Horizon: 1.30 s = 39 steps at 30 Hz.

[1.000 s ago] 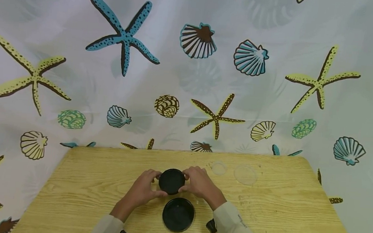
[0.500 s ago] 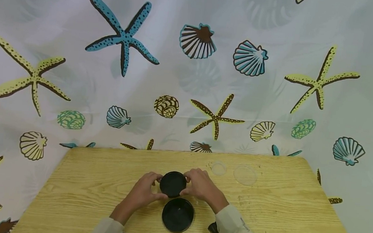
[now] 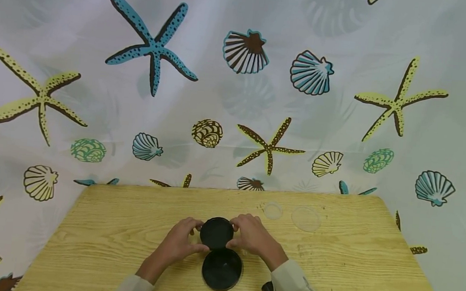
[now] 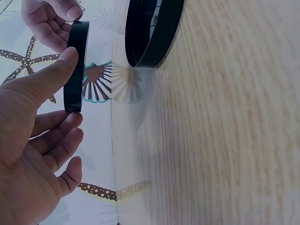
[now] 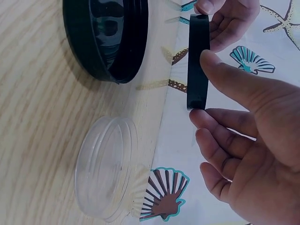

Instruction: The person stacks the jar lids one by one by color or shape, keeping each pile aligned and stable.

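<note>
Both hands hold a small black round lid (image 3: pixel 216 233) by its rim, one at each side. My left hand (image 3: pixel 178 241) pinches it between thumb and fingertips, and my right hand (image 3: pixel 253 237) grips the opposite edge likewise. In both wrist views the lid (image 4: pixel 76 70) is raised off the table. A larger black lid (image 3: pixel 222 270) lies on the table just nearer to me, hollow side up, with threads inside its wall. Seen from the head, the held lid's near edge meets the larger lid's far rim; whether they touch cannot be told.
Two clear round pieces lie at the back right of the wooden table (image 3: pixel 126 228): a small one (image 3: pixel 274 210) and a larger one (image 3: pixel 306 218). A threaded clear piece (image 5: pixel 105 168) shows in the right wrist view. A white curtain (image 3: pixel 204 92) printed with shells and starfish hangs behind.
Both hands have brought the small black lid slightly toward me, closing the visible gap to the larger lid. The larger lid and the clear pieces have stayed in place.
</note>
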{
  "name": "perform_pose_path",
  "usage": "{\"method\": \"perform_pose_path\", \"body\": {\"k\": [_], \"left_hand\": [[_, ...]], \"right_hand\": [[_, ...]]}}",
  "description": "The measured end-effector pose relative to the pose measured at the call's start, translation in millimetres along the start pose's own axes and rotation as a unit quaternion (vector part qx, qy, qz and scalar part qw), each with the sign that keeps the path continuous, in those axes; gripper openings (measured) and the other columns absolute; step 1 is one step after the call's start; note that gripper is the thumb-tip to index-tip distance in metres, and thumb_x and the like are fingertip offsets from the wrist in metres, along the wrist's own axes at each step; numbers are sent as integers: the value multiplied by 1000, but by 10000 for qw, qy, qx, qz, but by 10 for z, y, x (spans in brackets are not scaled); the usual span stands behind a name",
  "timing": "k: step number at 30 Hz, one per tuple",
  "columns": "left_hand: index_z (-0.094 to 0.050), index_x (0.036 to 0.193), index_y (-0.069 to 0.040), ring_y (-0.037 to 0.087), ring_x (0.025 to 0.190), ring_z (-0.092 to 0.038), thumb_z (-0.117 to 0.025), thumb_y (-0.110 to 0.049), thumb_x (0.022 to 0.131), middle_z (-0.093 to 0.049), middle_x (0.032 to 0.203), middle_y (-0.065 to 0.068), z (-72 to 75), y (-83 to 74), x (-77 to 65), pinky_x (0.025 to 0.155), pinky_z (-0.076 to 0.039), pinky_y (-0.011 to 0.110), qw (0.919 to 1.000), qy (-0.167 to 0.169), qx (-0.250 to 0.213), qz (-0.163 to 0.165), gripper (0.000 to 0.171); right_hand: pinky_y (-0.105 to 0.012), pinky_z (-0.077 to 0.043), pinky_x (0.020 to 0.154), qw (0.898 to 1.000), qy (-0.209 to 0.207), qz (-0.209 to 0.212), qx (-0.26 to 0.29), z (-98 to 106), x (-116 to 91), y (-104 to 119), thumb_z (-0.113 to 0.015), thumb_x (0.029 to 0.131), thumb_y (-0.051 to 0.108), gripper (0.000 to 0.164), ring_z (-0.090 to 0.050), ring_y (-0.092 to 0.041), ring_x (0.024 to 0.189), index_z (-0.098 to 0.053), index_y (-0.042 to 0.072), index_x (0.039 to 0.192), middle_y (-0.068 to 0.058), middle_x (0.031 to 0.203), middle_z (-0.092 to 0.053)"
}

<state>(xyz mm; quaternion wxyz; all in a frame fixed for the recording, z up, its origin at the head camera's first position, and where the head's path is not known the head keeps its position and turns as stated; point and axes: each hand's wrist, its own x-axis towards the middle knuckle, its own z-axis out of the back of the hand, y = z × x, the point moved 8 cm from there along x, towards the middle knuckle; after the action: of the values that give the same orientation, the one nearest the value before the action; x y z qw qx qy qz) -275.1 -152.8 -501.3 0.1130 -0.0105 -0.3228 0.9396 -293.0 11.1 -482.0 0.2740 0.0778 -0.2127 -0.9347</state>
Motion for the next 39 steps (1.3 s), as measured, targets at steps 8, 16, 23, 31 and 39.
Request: {"method": "perform_pose_path", "body": {"k": [8,16,23,31,39], "left_hand": [[-61,120,-7,18,91,-56,-85,-28,68,-60,105,0,-25,18,-19,74,-48,32,9999,99,-28,72,61],[-62,115,-8,17,90,-56,-85,-31,68,-60,104,0,-40,-1,-49,72,-47,32,9999,125,30,-30,58],[-62,114,-10,16,89,-55,-85,-33,67,-60,104,1,-71,-4,-67,71,-47,31,9997,174,59,-134,57],[-61,114,-10,16,89,-56,-85,-33,68,-60,103,0,-83,-19,-82,72,-48,32,9995,161,193,-173,56],[-62,114,-9,15,89,-56,-85,-35,68,-60,103,0,-100,-51,-108,73,-48,32,9994,198,180,-230,57]], "right_hand": [[-30,-35,75,10000,5,21,-85,-19,-9,-4,-78,77,36,37,-50,-12,85,-66,15,105,3,91,-62],[-29,-31,72,9999,-1,69,-97,-33,-48,-2,-79,76,36,34,-46,-11,79,-66,15,100,4,86,-61],[-29,-32,72,9997,-88,138,-177,-40,-85,-1,-79,76,36,34,-47,-10,78,-66,14,98,4,83,-61],[-30,-35,74,9998,-103,147,-115,-46,-131,2,-79,75,36,35,-49,-11,80,-67,14,99,4,84,-62],[-36,-40,81,9999,-52,91,-75,-76,-158,-13,-80,75,37,42,-54,-14,88,-68,14,107,5,87,-63]]}}
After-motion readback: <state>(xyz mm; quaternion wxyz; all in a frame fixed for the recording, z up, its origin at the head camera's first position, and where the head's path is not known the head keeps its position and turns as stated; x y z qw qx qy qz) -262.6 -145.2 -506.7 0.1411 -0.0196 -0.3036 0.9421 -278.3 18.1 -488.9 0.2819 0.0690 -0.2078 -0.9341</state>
